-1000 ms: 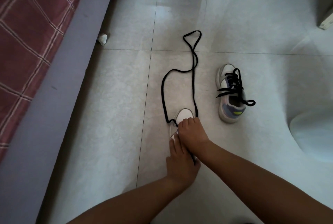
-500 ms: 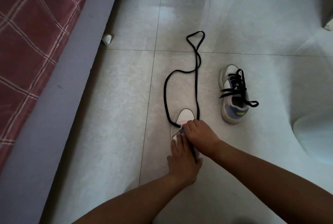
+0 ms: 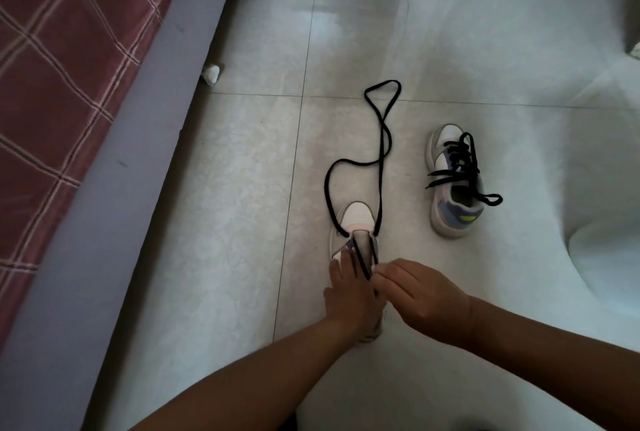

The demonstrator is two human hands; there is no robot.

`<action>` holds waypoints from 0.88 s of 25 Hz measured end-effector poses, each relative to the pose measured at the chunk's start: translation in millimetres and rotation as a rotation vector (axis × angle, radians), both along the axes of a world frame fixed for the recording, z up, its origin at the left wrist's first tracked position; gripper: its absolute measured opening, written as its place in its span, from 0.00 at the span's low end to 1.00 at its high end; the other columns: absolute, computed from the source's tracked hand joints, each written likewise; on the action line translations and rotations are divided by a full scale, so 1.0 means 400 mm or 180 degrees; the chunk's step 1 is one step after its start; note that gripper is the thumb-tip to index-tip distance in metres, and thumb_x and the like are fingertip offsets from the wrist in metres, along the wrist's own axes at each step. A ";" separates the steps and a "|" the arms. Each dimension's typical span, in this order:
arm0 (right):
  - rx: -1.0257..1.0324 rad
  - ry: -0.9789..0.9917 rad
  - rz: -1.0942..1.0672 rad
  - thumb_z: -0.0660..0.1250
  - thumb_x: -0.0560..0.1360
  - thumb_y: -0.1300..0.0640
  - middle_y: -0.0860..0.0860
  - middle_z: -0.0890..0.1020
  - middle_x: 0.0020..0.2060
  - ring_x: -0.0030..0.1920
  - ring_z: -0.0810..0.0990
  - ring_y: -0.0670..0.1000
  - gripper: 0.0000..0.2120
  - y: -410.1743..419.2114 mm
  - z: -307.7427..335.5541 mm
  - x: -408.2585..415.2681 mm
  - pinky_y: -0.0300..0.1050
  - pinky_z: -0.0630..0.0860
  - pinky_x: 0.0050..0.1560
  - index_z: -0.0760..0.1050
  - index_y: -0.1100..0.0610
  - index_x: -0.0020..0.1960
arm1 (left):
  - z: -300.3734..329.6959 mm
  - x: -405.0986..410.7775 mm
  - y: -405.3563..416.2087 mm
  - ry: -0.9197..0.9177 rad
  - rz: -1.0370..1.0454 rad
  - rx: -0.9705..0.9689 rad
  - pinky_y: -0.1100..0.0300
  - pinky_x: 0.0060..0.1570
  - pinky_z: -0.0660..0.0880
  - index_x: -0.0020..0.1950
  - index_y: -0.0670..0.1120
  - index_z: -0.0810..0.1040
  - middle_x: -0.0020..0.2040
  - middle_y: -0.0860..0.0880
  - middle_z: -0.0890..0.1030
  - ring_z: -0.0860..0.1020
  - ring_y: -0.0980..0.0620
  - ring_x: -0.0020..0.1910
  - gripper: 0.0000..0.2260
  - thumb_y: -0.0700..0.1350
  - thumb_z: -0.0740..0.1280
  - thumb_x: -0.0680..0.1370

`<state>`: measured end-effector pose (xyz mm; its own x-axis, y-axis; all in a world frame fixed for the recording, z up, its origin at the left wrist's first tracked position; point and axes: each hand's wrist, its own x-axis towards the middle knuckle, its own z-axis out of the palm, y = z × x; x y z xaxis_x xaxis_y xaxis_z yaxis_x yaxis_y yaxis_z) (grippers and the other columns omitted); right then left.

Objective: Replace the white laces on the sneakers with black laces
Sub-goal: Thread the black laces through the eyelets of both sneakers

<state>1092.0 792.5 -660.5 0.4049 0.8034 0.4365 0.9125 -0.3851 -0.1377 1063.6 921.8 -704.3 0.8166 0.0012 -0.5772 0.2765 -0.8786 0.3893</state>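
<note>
With the near sneaker (image 3: 356,222) steadied under the left hand (image 3: 349,295) and the black lace (image 3: 379,153), trailing beyond the hands, pinched by the right hand (image 3: 419,295), an eyelet is likely missed if the loop snags.

A black lace (image 3: 380,167) trails from a white sneaker (image 3: 356,222) with a pink band. The second sneaker (image 3: 453,219) is white, lavender and neon yellow. The bedspread (image 3: 62,60) is maroon plaid.
</note>
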 end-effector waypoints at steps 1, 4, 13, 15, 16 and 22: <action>0.0084 -0.0015 0.0030 0.58 0.79 0.65 0.61 0.83 0.41 0.39 0.81 0.56 0.12 -0.008 0.012 -0.019 0.45 0.79 0.44 0.80 0.68 0.48 | 0.007 0.007 0.007 0.0023 0.0012 -0.0062 0.46 0.65 0.67 0.77 0.45 0.39 0.77 0.47 0.45 0.47 0.45 0.75 0.36 0.54 0.59 0.79; 0.0158 -0.0060 0.0078 0.60 0.78 0.65 0.61 0.83 0.41 0.40 0.81 0.57 0.11 -0.020 0.046 -0.043 0.45 0.79 0.45 0.80 0.68 0.48 | 0.035 0.039 0.030 0.0127 0.0147 -0.0437 0.44 0.66 0.65 0.77 0.46 0.42 0.76 0.47 0.49 0.51 0.44 0.75 0.40 0.54 0.65 0.76; 0.0077 -0.0137 0.0199 0.61 0.78 0.62 0.59 0.84 0.43 0.41 0.82 0.55 0.12 0.003 0.049 -0.030 0.43 0.78 0.47 0.83 0.65 0.47 | 0.164 0.032 0.113 0.2145 0.2554 -0.3634 0.58 0.40 0.74 0.58 0.40 0.75 0.43 0.44 0.77 0.75 0.51 0.39 0.13 0.48 0.60 0.81; 0.0108 -0.0155 0.0185 0.61 0.78 0.62 0.59 0.84 0.43 0.43 0.83 0.55 0.12 0.000 0.044 -0.030 0.44 0.77 0.47 0.83 0.65 0.47 | 0.182 0.035 0.112 0.2193 0.2440 -0.3688 0.59 0.41 0.74 0.56 0.40 0.74 0.41 0.45 0.76 0.74 0.52 0.38 0.10 0.45 0.61 0.80; 0.0160 -0.0129 0.0117 0.61 0.78 0.62 0.59 0.84 0.45 0.44 0.83 0.55 0.12 -0.004 0.041 -0.035 0.44 0.77 0.48 0.83 0.65 0.49 | 0.189 0.038 0.113 0.2137 0.2416 -0.3626 0.59 0.41 0.74 0.54 0.40 0.75 0.41 0.45 0.77 0.75 0.52 0.38 0.10 0.45 0.61 0.80; 0.1240 0.3486 -0.2169 0.59 0.80 0.57 0.49 0.83 0.46 0.50 0.81 0.53 0.10 0.003 0.043 -0.058 0.40 0.74 0.52 0.79 0.53 0.53 | 0.211 0.036 0.130 0.1968 0.2348 -0.3345 0.66 0.25 0.72 0.45 0.42 0.74 0.33 0.46 0.79 0.77 0.54 0.27 0.14 0.50 0.56 0.82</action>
